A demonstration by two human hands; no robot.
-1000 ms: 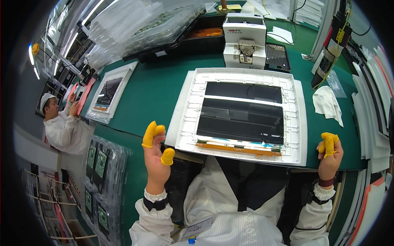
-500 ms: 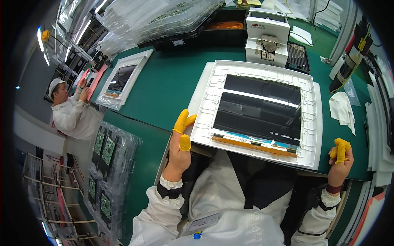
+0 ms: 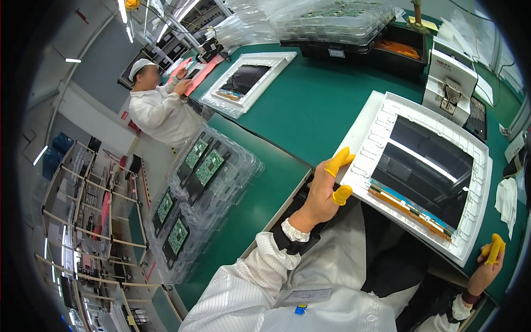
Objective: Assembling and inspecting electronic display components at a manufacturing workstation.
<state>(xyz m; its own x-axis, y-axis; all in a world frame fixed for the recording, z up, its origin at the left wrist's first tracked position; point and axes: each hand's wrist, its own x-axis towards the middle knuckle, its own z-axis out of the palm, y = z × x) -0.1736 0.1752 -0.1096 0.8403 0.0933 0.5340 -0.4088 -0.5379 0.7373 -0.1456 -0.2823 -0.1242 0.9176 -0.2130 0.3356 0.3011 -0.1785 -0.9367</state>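
Nearby, both hands — left hand (image 3: 319,195), right hand (image 3: 489,262) — flank the white tray (image 3: 371,145), grips spread, holding nothing.

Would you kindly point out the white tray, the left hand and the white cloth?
white tray (image 3: 371,145), head view, bare left rim.
left hand (image 3: 319,195), head view, back of hand.
white cloth (image 3: 506,200), head view, its middle.

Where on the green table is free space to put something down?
Bare green table lies between the near white tray, the far white tray and the black bin. It is crowded by the white machine and the stacked clear trays.
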